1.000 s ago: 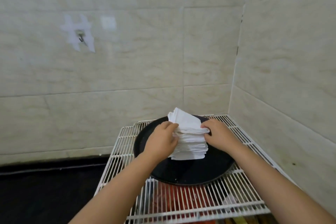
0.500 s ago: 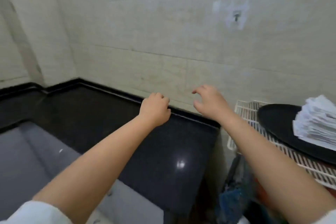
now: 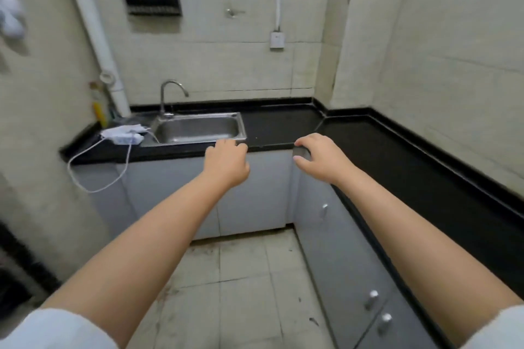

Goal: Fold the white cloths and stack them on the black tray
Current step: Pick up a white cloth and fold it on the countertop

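Tray and cloths out of frame, so their direction and the nearer hand can't be judged; left hand (image 3: pixel 226 163) and right hand (image 3: pixel 321 159) hang apart, loosely curled, empty, facing the black counter (image 3: pixel 283 125) beside the sink (image 3: pixel 198 129).

Both bare arms reach forward over a tiled floor (image 3: pixel 243 286). The left hand (image 3: pixel 226 163) and right hand (image 3: pixel 320 159), fingers loosely curled, hold nothing, before a black L-shaped worktop (image 3: pixel 368 139) with a steel sink (image 3: pixel 198 129).
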Action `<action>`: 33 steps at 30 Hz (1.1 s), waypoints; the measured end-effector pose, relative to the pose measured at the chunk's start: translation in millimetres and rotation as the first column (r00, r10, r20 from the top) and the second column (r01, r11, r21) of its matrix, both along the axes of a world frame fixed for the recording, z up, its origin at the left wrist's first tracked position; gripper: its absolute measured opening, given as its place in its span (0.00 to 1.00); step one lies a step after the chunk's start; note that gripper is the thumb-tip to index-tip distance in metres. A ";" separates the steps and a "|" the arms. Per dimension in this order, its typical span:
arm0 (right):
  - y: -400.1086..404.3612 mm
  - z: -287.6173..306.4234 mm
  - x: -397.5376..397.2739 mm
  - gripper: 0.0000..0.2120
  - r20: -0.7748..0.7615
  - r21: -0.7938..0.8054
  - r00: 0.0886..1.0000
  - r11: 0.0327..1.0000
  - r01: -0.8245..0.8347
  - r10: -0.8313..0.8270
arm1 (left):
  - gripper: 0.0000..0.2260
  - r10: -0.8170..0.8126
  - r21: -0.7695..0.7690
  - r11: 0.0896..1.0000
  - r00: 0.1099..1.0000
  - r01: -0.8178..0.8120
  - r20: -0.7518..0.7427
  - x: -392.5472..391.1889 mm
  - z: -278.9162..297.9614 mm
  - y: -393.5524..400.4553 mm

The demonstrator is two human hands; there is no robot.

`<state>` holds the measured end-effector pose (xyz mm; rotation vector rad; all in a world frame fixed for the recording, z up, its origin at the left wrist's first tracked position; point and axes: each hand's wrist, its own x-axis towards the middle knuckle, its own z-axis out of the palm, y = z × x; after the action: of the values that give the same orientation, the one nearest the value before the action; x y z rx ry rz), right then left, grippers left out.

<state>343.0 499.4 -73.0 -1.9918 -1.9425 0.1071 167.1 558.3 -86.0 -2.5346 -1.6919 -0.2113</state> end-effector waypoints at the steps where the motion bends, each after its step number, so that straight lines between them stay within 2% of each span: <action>1: 31.2 -4.4 -10.1 0.20 0.000 0.002 0.999 0.999 -0.044 0.044 | 0.16 0.045 0.000 0.999 0.999 -0.045 -0.008 -14.8 -2.6 23.0; 5: 160.2 -8.5 -37.7 0.21 0.027 -0.001 0.982 0.982 -0.188 0.188 | 0.17 0.204 0.007 0.979 0.979 -0.204 -0.028 -54.8 -7.0 125.2; 10: 315.5 7.7 -75.4 0.22 0.031 -0.006 0.932 0.933 -0.360 0.360 | 0.16 0.387 0.006 0.922 0.921 -0.387 0.041 -106.3 3.9 241.5; 17: 476.1 -15.0 -182.2 0.20 0.010 -0.082 0.822 0.820 -0.566 0.569 | 0.18 0.614 -0.067 0.788 0.789 -0.612 0.021 -209.6 -14.3 358.2; 23: 617.0 -59.3 -278.9 0.19 0.020 -0.165 0.767 0.759 -0.630 0.641 | 0.17 0.663 -0.130 0.744 0.748 -0.656 0.019 -303.6 -58.4 482.4; 29: 754.6 -91.0 -363.0 0.13 -0.011 -0.284 0.782 0.748 -0.600 0.623 | 0.15 0.621 -0.219 0.757 0.782 -0.615 -0.053 -382.3 -85.3 608.9; 33: 819.5 -132.8 -401.2 0.16 -0.033 -0.409 0.788 0.712 -0.572 0.614 | 0.16 0.607 -0.298 0.751 0.794 -0.589 -0.042 -411.1 -108.4 669.0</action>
<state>-58.2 1318.9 -205.8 -1.4958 -2.7549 0.6212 -244.0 1227.3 -194.5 -1.9930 -2.6255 0.0274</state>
